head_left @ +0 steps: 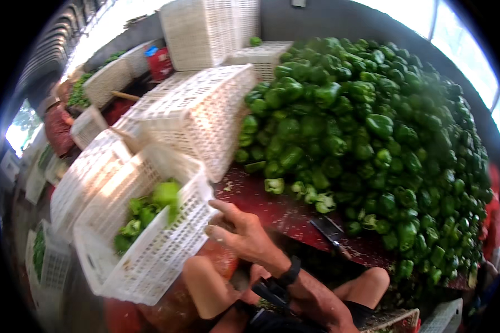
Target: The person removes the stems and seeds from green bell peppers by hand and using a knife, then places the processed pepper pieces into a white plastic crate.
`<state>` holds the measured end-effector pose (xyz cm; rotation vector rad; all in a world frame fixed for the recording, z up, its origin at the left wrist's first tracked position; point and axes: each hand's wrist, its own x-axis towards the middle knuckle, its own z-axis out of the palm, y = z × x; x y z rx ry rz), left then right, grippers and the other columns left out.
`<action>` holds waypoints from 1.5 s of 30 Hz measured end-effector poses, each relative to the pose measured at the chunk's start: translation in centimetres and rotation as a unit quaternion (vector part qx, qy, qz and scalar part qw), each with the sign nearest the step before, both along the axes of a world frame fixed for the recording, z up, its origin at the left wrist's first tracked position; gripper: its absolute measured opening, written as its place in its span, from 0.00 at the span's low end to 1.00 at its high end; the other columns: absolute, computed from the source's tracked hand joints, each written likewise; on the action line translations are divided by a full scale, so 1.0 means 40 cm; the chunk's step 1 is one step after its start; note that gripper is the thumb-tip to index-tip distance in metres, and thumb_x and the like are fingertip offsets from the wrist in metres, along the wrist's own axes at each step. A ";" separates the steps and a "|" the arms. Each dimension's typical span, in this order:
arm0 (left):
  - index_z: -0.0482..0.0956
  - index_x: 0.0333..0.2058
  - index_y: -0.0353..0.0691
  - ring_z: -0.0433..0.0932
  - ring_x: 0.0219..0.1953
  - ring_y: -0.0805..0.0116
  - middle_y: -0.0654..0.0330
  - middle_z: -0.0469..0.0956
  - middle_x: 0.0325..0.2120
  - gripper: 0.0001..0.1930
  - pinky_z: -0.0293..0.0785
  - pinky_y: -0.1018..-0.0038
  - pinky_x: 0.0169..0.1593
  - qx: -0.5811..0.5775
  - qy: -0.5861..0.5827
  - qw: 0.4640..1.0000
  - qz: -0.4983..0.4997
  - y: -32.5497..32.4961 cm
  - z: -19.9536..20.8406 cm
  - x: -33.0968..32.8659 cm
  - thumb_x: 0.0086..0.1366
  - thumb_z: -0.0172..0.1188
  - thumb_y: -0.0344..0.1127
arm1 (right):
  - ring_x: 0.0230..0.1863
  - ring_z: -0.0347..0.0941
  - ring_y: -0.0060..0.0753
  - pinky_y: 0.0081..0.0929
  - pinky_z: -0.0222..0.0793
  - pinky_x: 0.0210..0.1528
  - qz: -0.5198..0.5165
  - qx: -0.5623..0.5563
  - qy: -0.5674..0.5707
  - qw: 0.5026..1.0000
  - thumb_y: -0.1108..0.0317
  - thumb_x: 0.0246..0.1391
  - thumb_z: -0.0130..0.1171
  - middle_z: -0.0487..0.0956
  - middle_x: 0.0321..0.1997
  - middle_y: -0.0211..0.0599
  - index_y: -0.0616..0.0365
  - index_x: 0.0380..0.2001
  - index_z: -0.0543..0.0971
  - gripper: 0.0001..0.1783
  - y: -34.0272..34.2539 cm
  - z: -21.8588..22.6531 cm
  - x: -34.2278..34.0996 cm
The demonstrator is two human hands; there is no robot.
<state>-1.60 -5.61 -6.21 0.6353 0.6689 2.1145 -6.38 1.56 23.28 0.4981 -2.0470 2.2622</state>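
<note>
My right hand (pixel 243 230) reaches left, with its fingers apart and nothing in them. It is close to the rim of a white plastic crate (pixel 150 272). Inside that crate lie green pepper pieces (pixel 133 225); a blurred light-green piece (pixel 166 194) shows above them, apart from my fingers. A dark band with a small black box circles my right wrist. Of my left hand (pixel 254 277) only a bit of skin shows between my knees, mostly behind my right forearm; its fingers are hidden. A broad-bladed knife (pixel 328 227) lies on the red table (pixel 255 202).
A tall heap of green peppers (pixel 361 127) covers the table's far and right side, with cut halves (pixel 323 202) along its near edge. White crates (pixel 200 111) stand stacked behind and left. One person (pixel 59 127) is far left; red clothing (pixel 499 222) shows far right.
</note>
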 end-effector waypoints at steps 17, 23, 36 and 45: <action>0.69 0.55 0.30 0.80 0.43 0.65 0.52 0.77 0.45 0.20 0.79 0.73 0.41 -0.350 -0.070 0.912 0.201 0.115 0.265 0.108 0.67 0.59 0.32 | 0.42 0.74 0.56 0.50 0.72 0.43 -0.469 0.550 -0.170 0.669 0.46 0.40 0.70 0.78 0.37 0.52 0.60 0.34 0.75 0.29 0.653 -0.439 -0.044; 0.69 0.56 0.29 0.78 0.41 0.71 0.54 0.78 0.42 0.22 0.77 0.76 0.42 -0.365 -0.072 0.908 0.193 0.111 0.280 0.101 0.67 0.59 0.34 | 0.45 0.73 0.58 0.50 0.71 0.45 -0.398 0.593 -0.133 0.688 0.42 0.40 0.71 0.77 0.39 0.53 0.60 0.37 0.77 0.32 0.683 -0.435 -0.019; 0.71 0.54 0.29 0.80 0.39 0.70 0.54 0.80 0.39 0.21 0.77 0.75 0.40 -0.373 -0.040 0.907 0.190 0.117 0.294 0.101 0.67 0.59 0.36 | 0.41 0.74 0.54 0.46 0.73 0.41 -0.412 0.634 -0.032 0.653 0.65 0.45 0.62 0.77 0.37 0.50 0.59 0.36 0.76 0.15 0.667 -0.465 -0.019; 0.68 0.56 0.29 0.81 0.42 0.63 0.49 0.78 0.44 0.23 0.80 0.70 0.42 -0.319 -0.071 0.928 0.179 0.131 0.300 0.099 0.69 0.56 0.40 | 0.33 0.76 0.37 0.33 0.72 0.38 -0.512 0.344 0.003 0.787 0.74 0.53 0.58 0.80 0.33 0.44 0.64 0.36 0.80 0.08 0.644 -0.397 0.084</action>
